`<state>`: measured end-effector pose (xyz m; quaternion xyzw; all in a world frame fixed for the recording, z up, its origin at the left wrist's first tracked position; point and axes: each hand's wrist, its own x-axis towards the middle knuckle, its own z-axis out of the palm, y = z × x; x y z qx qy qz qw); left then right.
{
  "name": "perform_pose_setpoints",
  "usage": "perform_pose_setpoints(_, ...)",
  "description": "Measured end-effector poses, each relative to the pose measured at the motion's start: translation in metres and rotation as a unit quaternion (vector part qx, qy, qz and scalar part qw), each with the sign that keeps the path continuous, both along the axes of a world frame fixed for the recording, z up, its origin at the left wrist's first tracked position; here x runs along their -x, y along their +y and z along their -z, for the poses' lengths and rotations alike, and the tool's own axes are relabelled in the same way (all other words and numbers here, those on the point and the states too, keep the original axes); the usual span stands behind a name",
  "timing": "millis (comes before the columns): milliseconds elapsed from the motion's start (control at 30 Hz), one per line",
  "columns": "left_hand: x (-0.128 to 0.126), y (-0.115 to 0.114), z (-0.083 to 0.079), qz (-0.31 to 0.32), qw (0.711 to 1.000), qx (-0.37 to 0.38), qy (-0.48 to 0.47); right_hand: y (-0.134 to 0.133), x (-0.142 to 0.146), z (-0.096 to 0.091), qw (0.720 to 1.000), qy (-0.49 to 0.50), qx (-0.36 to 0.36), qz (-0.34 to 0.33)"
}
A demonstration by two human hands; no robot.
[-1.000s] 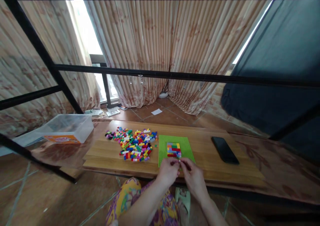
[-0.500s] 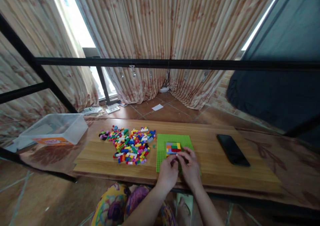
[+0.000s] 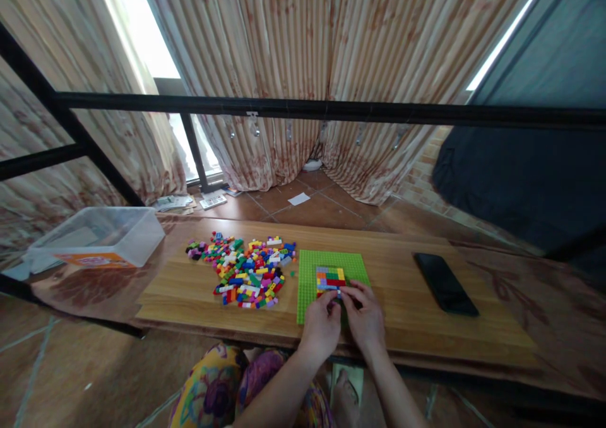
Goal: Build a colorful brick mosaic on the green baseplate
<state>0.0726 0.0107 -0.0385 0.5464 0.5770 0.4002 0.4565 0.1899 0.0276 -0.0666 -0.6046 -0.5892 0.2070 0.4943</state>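
Note:
A green studded baseplate (image 3: 331, 257) lies on the wooden tabletop. Built up on its middle is a rectangular block of multicoloured toy bricks (image 3: 330, 275). My left hand (image 3: 322, 327) is closed over the plate's near part, its fingertips at the front edge of the block. From the right, my right hand (image 3: 365, 317) comes in closed, thumb and index finger pinched together. Between the fingertips of both hands shows a small whitish toy brick (image 3: 339, 294), mostly covered by the fingers. Whether it is pressed onto the plate cannot be seen.
A loose pile of small coloured bricks (image 3: 249, 273) spreads left of the baseplate. On the right lies a black phone (image 3: 445, 284). A clear plastic box (image 3: 137, 238) with an orange label stands at the far left. A dark metal rail (image 3: 284, 108) runs across beyond the table (image 3: 398, 270).
The view has shifted slightly. Both hands stay at the block's near edge with small finger movements, and a little more of the whitish brick's surroundings shows between the fingertips.

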Motion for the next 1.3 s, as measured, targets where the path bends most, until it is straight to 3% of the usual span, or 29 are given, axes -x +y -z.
perform_pose_setpoints(133,-0.001,-0.001,-0.002,0.005,0.999,-0.008,0.037,0.002,-0.004,-0.003,0.999,0.032,0.013,0.004)
perform_pose_setpoints(333,-0.002,-0.004,-0.004,0.010,0.998,-0.018,0.057,0.009,-0.002,-0.006,0.995,0.012,0.094,0.032)
perform_pose_setpoints(533,-0.001,-0.004,-0.002,0.013,0.999,-0.029,0.039,0.010,0.004,-0.005,0.996,-0.016,0.078,0.040)
perform_pose_setpoints(867,0.000,-0.002,0.005,0.019,0.999,-0.031,0.024,0.020,0.001,-0.002,0.992,-0.009,0.115,0.046)
perform_pose_setpoints(1000,0.001,-0.005,0.014,0.006,0.997,-0.005,-0.081,0.020,0.003,-0.003,0.993,-0.009,0.104,0.049)
perform_pose_setpoints(1167,0.007,-0.009,0.018,-0.015,0.961,0.028,-0.276,0.016,-0.004,-0.002,0.994,0.052,0.096,0.027)
perform_pose_setpoints(1300,0.010,-0.009,0.017,-0.014,0.946,0.026,-0.324,0.000,-0.014,-0.001,0.988,0.120,0.077,0.059)
